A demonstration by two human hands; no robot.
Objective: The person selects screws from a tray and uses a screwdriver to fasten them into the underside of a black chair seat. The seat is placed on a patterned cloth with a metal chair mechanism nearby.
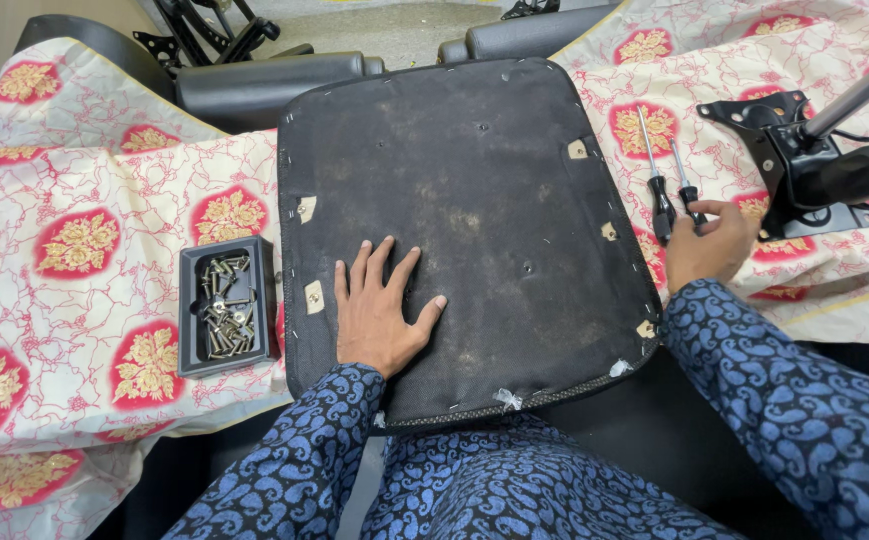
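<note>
Soft, even light from above fills the head view, bright enough to show the cloth [104, 230] pattern crisply, with no harsh glare. Shadows are faint: a thin one hugs the left hand [379, 315] toward its 4 o'clock side, and darkness pools below the dark seat panel [474, 180] around 6 o'clock. Focus is sharp at centre, while wide-lens bending stretches the edges at 3 and 9 o'clock.
</note>
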